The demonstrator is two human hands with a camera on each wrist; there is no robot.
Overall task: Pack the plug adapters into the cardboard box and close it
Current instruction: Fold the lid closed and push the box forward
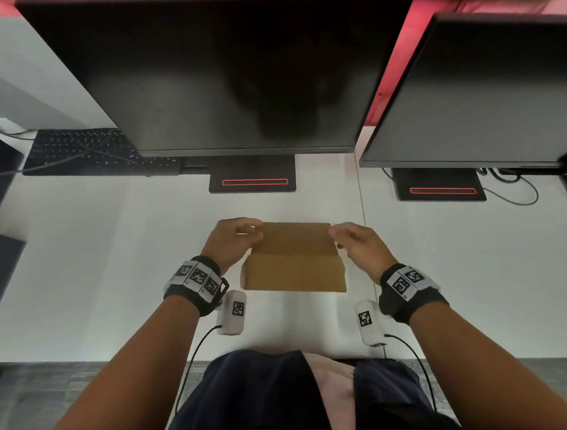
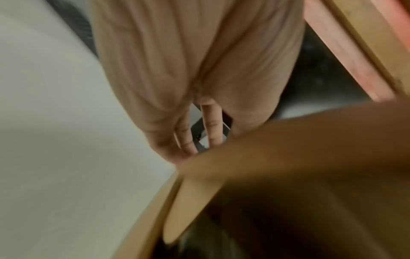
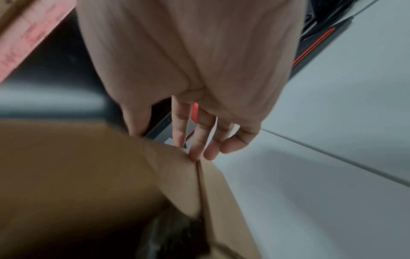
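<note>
A brown cardboard box (image 1: 294, 274) sits on the white desk (image 1: 113, 273) in front of me. Its lid (image 1: 296, 237) is raised and tilted over the opening. My left hand (image 1: 233, 238) pinches the lid's far left corner, and my right hand (image 1: 355, 241) pinches the far right corner. In the left wrist view my fingers (image 2: 186, 140) meet the lid (image 2: 299, 149) at its edge, with something dark (image 2: 199, 245) inside the box below. In the right wrist view my fingertips (image 3: 199, 149) touch the lid (image 3: 77, 157) beside a side flap (image 3: 219, 201). A dark plug adapter (image 3: 173, 236) lies inside.
Two dark monitors (image 1: 232, 84) (image 1: 488, 99) on black stands (image 1: 253, 178) (image 1: 439, 188) rise behind the box. A black keyboard (image 1: 91, 153) lies at the far left, and cables (image 1: 514, 190) trail at the far right. A seam (image 1: 365, 237) splits the desk.
</note>
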